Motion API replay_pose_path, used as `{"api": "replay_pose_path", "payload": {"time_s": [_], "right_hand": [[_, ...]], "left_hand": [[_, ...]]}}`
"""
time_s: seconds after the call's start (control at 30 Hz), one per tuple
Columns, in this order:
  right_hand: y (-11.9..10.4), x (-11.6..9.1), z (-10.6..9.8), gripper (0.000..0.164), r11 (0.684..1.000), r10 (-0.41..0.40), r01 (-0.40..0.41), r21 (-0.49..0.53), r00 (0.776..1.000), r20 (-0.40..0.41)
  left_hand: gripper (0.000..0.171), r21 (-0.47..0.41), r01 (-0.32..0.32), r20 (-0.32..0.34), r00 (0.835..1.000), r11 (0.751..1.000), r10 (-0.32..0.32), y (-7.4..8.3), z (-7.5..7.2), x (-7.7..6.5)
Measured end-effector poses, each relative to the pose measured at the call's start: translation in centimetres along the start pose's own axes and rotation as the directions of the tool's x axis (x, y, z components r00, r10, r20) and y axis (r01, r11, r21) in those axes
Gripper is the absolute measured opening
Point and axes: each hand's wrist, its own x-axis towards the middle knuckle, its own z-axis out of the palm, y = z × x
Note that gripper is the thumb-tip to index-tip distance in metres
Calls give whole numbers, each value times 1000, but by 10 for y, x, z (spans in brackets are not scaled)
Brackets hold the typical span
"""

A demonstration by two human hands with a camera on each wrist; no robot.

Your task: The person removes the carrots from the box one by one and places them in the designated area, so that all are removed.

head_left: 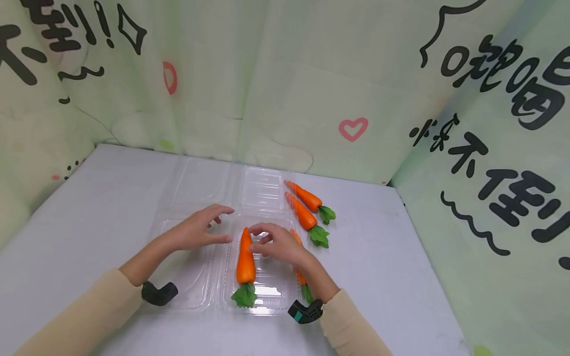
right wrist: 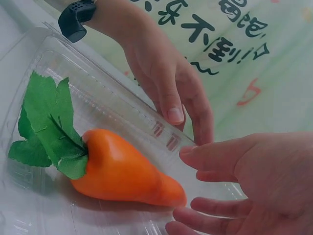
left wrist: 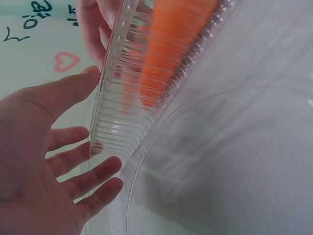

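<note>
An orange carrot [head_left: 246, 262] with green cloth-like leaves [right wrist: 54, 127] lies in a clear plastic box [head_left: 275, 299], its tip pointing away from me. My right hand [head_left: 280, 243] hovers by that tip, thumb and fingers spread around it without closing; the right wrist view shows them apart. Over the box's left side, my left hand [head_left: 200, 228] has its fingers loosely extended and holds nothing. Seen from the left wrist, its fingertips [left wrist: 113, 166] are right at the box's ribbed edge. A second carrot [head_left: 298, 274] lies along the right side, partly hidden by my right forearm.
Two more carrots [head_left: 303, 211] [head_left: 305, 196] lie on the white table [head_left: 374, 277] beyond the box's right side. Transparent lid-like plastic [head_left: 262, 190] spreads out behind, and another clear tray [head_left: 187, 291] sits on the left. Pale green printed curtains [head_left: 285, 89] surround the table's back and sides.
</note>
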Motion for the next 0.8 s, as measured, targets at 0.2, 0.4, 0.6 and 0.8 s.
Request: {"api": "replay_pose_path", "payload": {"time_s": [0.2, 0.4, 0.6, 0.8], "right_hand": [[0, 0, 3, 42, 999, 19, -20, 34, 1000, 16], [2, 1, 7, 43, 999, 25, -26, 39, 1000, 12], [3, 5, 11, 42, 999, 40, -40, 18, 999, 3], [4, 6, 14, 46, 999, 44, -44, 3, 999, 17]], "left_hand": [[72, 6, -15, -1, 1000, 1000, 15, -3, 1, 1], [70, -2, -37, -5, 999, 999, 37, -3, 1, 1], [69, -5, -49, -6, 999, 999, 49, -3, 1, 0], [69, -5, -64, -10, 998, 998, 64, -4, 2, 1]]}}
